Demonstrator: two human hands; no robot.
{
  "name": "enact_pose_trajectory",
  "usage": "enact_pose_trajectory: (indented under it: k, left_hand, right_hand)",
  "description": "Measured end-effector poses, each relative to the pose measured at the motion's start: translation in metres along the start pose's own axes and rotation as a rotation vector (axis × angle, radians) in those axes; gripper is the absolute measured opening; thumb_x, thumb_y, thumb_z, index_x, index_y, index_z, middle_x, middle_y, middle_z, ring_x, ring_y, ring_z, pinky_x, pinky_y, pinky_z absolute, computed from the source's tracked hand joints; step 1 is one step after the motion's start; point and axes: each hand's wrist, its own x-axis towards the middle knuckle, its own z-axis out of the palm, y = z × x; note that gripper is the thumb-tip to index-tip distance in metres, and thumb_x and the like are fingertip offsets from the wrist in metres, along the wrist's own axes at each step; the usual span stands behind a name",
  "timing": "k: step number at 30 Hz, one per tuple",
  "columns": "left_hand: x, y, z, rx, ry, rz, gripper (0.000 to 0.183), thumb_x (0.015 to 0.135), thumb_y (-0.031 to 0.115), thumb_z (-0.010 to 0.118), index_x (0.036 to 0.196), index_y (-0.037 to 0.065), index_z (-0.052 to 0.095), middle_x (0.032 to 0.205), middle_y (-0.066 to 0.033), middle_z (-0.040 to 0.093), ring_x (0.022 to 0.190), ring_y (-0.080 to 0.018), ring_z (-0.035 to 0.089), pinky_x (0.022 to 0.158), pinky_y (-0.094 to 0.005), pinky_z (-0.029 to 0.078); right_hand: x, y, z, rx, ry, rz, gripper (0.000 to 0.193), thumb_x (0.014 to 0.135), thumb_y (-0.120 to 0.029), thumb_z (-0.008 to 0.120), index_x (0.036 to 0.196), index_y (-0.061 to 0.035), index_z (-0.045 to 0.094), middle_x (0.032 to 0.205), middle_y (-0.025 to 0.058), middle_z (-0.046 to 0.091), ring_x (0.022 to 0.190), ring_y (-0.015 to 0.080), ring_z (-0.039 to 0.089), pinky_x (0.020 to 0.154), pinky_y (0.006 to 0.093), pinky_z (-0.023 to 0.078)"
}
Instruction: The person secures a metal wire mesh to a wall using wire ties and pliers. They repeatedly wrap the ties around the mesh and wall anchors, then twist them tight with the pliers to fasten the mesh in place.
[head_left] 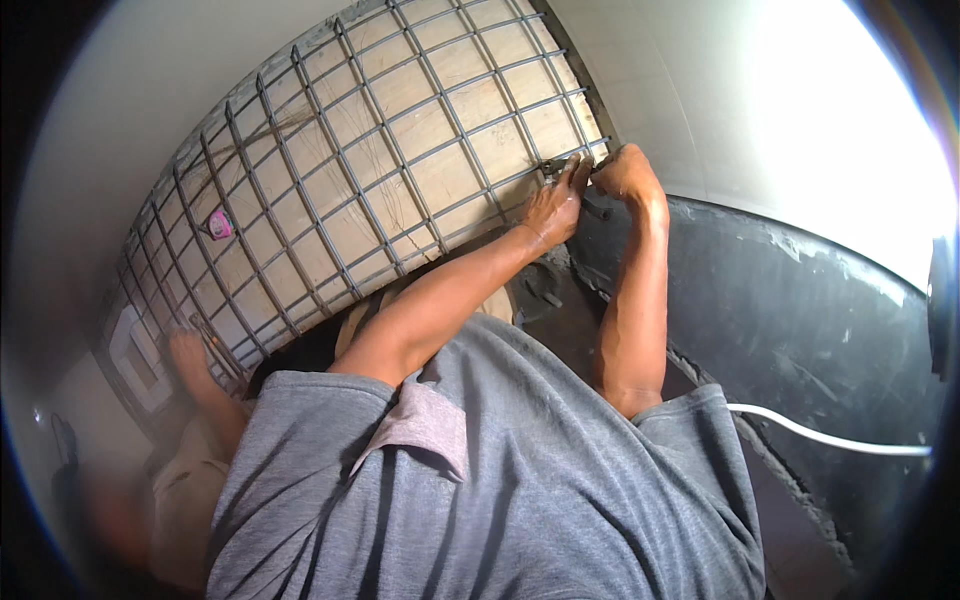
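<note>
The left hand reaches to the metal bars near the board's lower right corner. The right hand curls, wrist bent. I can't tell what they hold.

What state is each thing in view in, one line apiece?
Left hand, at the metal grid, grip unclear
Right hand, curled beside it
Metal grid, bars crossed, over boards
Boards, partly covered
Pink item, amid the bars, kind unclear
White cable, curved
Black panel, scuffed

A grey mesh of crossed metal bars lies over pale wooden boards, forming roughly square openings.
</note>
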Motion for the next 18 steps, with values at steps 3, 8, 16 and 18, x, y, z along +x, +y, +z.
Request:
enact_pose_trajectory:
  k: [3,8,16,18]
  left_hand:
    - [0.005,0.003,-0.001,-0.022,0.028,-0.033,0.082,0.077,0.001,0.058,0.149,0.007,0.019,0.153,-0.0230,0.025,0.112,-0.0486,0.054,0.090,-0.0543,0.048]
    - [0.000,-0.002,0.004,-0.078,0.177,0.027,0.092,0.071,-0.002,0.062,0.149,0.004,0.014,0.153,-0.0276,0.020,0.104,-0.0491,0.059,0.091,-0.0515,0.049]
    - [0.003,0.007,-0.011,-0.030,0.117,-0.044,0.098,0.068,-0.002,0.065,0.149,0.001,0.009,0.154,-0.0303,0.014,0.113,-0.0489,0.054,0.092,-0.0507,0.049]
    - [0.006,0.003,-0.006,-0.032,0.180,-0.033,0.098,0.068,-0.001,0.065,0.149,0.000,0.010,0.153,-0.0312,0.015,0.114,-0.0491,0.054,0.093,-0.0505,0.048]
  right_hand:
    - [0.015,-0.010,-0.007,-0.085,0.002,-0.053,0.024,0.073,-0.008,0.067,0.088,0.0115,0.068,0.091,0.0311,0.067,0.092,0.0378,0.069,0.077,0.0429,0.054]
    - [0.021,-0.041,-0.023,-0.103,-0.079,-0.029,0.021,0.072,-0.007,0.069,0.083,0.0111,0.069,0.080,0.0254,0.069,0.082,0.0326,0.071,0.072,0.0407,0.055]
    - [0.050,-0.044,-0.027,-0.111,-0.100,-0.238,0.022,0.070,-0.013,0.072,0.061,0.0063,0.065,0.053,0.0121,0.059,0.048,0.0171,0.052,0.046,0.0386,0.042]
    - [0.056,-0.048,-0.029,-0.111,-0.149,-0.247,0.020,0.069,-0.011,0.071,0.060,0.0057,0.064,0.051,0.0107,0.057,0.046,0.0153,0.051,0.043,0.0371,0.040]
